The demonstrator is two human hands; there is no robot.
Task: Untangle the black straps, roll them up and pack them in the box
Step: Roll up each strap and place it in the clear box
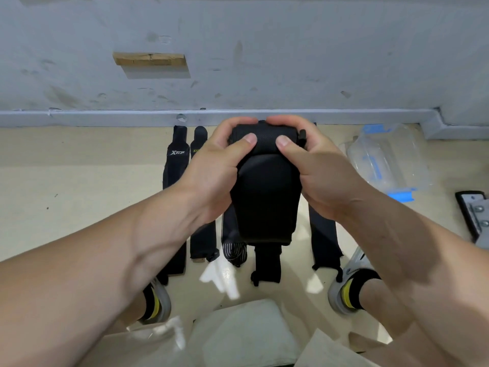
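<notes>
The left hand and right hand both grip the rolled top of a black strap, held in the air with its tail hanging, above other straps laid flat along the far edge of the floor; the clear box lies toward its right edge.

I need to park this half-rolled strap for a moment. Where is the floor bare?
Bare floor lies left of the leftmost strap, up to the wall. A smaller patch shows between the clear box and the dark plate. The middle, below the held strap, is crowded with more straps.
</notes>
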